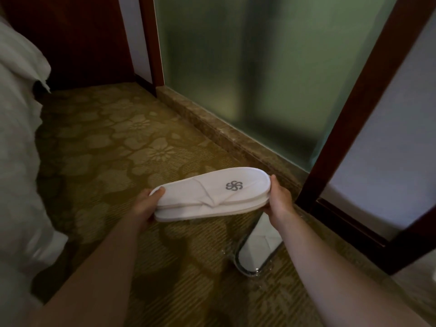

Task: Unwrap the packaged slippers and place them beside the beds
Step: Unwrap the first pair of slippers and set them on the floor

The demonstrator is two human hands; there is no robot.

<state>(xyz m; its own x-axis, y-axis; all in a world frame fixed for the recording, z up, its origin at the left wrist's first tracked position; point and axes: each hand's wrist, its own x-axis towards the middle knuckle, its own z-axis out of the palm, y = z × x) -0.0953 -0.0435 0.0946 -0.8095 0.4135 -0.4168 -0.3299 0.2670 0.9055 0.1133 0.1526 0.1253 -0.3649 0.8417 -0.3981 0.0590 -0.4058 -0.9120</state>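
Observation:
A flat pair of white slippers [207, 197] with a grey swirl logo is held level above the carpet, out of any wrapper. My left hand [146, 204] grips the heel end with the thumb on top. My right hand [278, 197] holds the toe end. Below my right wrist, a second white pair in clear plastic wrapping [257, 251] lies on the carpet. The bed [18, 149], covered in white linen, fills the left edge of the view.
Gold floral carpet [113, 147] covers the floor between bed and wall. A marble sill [212, 128] runs under a frosted glass panel [271, 67]. A dark wooden door frame [354, 119] stands at right. Dark wood panelling is at the back left.

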